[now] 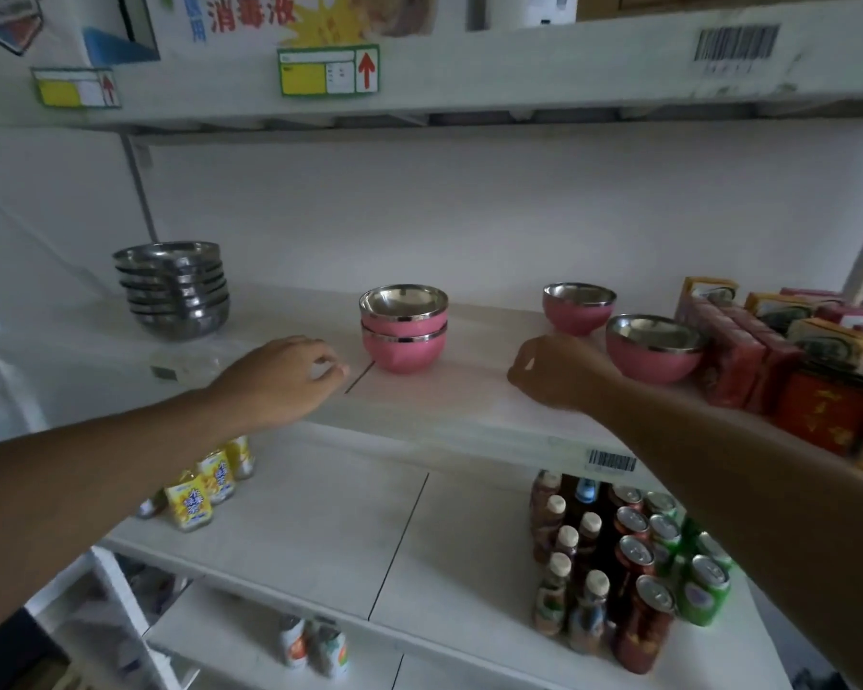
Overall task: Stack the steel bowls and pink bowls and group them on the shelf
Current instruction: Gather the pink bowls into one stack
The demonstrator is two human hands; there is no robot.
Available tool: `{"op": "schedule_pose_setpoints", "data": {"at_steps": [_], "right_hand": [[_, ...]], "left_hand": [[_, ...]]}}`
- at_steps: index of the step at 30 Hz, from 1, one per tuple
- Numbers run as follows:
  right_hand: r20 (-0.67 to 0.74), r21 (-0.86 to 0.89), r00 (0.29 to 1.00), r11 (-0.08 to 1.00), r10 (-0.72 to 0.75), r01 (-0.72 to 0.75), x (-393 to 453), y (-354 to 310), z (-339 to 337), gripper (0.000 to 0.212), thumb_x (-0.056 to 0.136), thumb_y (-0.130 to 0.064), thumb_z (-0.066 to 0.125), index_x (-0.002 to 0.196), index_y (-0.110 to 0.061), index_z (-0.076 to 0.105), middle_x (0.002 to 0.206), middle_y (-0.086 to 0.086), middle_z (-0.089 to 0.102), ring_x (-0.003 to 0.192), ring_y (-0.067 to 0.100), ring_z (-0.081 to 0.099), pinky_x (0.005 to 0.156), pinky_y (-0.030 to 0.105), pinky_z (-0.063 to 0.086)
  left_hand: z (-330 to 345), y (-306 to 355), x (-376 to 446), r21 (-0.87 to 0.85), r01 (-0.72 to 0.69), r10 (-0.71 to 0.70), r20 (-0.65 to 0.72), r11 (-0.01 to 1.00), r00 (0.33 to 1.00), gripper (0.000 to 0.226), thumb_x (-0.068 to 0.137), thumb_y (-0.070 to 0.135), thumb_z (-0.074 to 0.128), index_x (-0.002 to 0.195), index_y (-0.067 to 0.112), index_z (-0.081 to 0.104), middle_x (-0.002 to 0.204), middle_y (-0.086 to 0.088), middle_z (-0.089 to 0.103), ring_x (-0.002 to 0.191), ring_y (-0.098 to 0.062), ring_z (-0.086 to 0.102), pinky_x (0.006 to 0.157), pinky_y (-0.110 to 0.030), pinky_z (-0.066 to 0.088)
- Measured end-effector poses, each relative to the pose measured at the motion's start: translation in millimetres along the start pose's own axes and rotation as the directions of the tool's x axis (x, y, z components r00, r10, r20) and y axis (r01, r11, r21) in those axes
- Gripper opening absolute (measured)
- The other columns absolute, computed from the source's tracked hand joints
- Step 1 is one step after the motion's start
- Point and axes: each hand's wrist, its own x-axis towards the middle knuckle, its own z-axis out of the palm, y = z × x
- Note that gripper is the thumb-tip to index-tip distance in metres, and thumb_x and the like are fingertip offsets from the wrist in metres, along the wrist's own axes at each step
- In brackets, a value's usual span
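Both my hands hover empty over the white shelf [469,390], left hand [280,376] and right hand [554,371] loosely curled. Two nested pink steel-lined bowls [403,327] sit between them; a stack of plain steel bowls [173,288] stands far left.

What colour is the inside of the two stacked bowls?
Silvery steel inside the pink stacked bowls; head view.

The white shelf [469,390] carries a stack of steel bowls [173,288] at its far left. Near the middle stand two pink bowls nested one in the other [403,328]. To the right sit two single pink bowls: the farther one [578,307], and a nearer one [654,347] just beside it. Red and yellow cartons [788,361] fill the right end, close to the nearer pink bowl. A small clear container [185,366] lies near the front left, below the steel stack.
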Motion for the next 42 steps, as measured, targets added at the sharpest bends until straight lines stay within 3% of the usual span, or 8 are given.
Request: {"op": "schedule_pose_setpoints", "data": {"at_steps": [11,22,25,28,31,35,40,42], "right_hand": [[0.059,0.019,0.961,0.962,0.270,-0.271,-90.2,-6.0,-30.2,0.039,0.089,-0.046,0.051,0.113,-0.026,0.075,0.118,0.001,0.076,0.106,0.026,0.071,0.095,0.045,0.060],[-0.039,0.288,0.873,0.842,0.487,-0.457,-104.0,65.5,-48.7,0.051,0.085,-0.052,0.038,0.099,-0.012,0.067,0.084,0.007,0.067,0.078,0.030,0.068,0.078,0.047,0.063],[-0.037,0.368,0.862,0.809,0.506,-0.459,-90.7,85.7,-46.0,0.031,0.097,-0.043,0.039,0.101,-0.022,0.061,0.081,0.009,0.073,0.065,0.029,0.077,0.062,0.050,0.068],[-0.044,0.374,0.880,0.825,0.473,-0.425,-67.5,98.0,-39.6,0.031,0.103,-0.036,0.044,0.109,-0.014,0.065,0.094,0.011,0.074,0.081,0.036,0.078,0.073,0.055,0.067],[-0.037,0.356,0.884,0.833,0.466,-0.424,-46.8,102.6,-31.6,0.043,0.103,-0.041,0.046,0.121,-0.009,0.068,0.109,0.017,0.074,0.100,0.040,0.073,0.088,0.055,0.062],[-0.090,0.219,0.893,0.884,0.440,-0.414,-23.7,110.4,-21.0,0.044,0.105,-0.027,0.037,0.138,-0.011,0.061,0.128,0.019,0.069,0.109,0.037,0.069,0.081,0.045,0.059],[-0.097,0.320,0.775,0.757,0.625,-0.570,-1.7,120.4,-9.7,0.061,0.110,-0.041,0.027,0.156,-0.004,0.041,0.151,0.027,0.049,0.125,0.045,0.060,0.084,0.046,0.050],[-0.123,0.331,0.746,0.736,0.654,-0.590,4.3,116.5,-6.0,0.054,0.110,-0.036,0.031,0.152,-0.003,0.045,0.141,0.030,0.053,0.121,0.046,0.061,0.081,0.047,0.051]], "left_hand": [[19.4,86.7,2.9,-0.208,-0.259,0.249,-0.073,0.943,0.966,0.024,0.096,0.036,0.056,0.084,0.020,0.069,0.086,0.001,0.074,0.082,-0.027,0.068,0.078,-0.042,0.061],[45.8,178.2,61.3,-0.226,-0.263,0.285,0.074,0.938,0.956,0.042,0.090,0.058,0.044,0.108,0.033,0.073,0.110,0.006,0.073,0.098,-0.022,0.067,0.090,-0.037,0.056],[54.6,198.1,86.4,-0.209,-0.258,0.285,0.106,0.943,0.953,0.037,0.094,0.058,0.048,0.106,0.034,0.073,0.110,0.007,0.070,0.098,-0.021,0.065,0.084,-0.034,0.052],[59.9,212.1,111.4,-0.210,-0.236,0.261,0.097,0.949,0.960,0.029,0.092,0.057,0.047,0.083,0.035,0.063,0.099,0.005,0.069,0.089,-0.023,0.065,0.072,-0.032,0.047],[65.6,222.1,131.0,-0.238,-0.179,0.207,0.100,0.955,0.973,0.038,0.089,0.056,0.045,0.090,0.026,0.069,0.096,0.001,0.072,0.088,-0.024,0.067,0.076,-0.033,0.052],[78.3,234.3,157.4,-0.222,-0.114,0.145,0.130,0.968,0.981,0.041,0.096,0.049,0.046,0.081,0.017,0.067,0.084,-0.003,0.071,0.085,-0.029,0.068,0.073,-0.034,0.053],[95.2,238.9,198.9,-0.247,0.028,0.006,0.138,0.968,0.990,0.044,0.102,0.049,0.044,0.081,0.013,0.058,0.087,-0.010,0.067,0.080,-0.034,0.066,0.062,-0.032,0.045],[100.2,241.4,215.0,-0.320,0.124,-0.075,0.160,0.939,0.984,0.050,0.103,0.054,0.042,0.094,0.009,0.062,0.088,-0.014,0.070,0.070,-0.035,0.071,0.064,-0.034,0.058]]}}
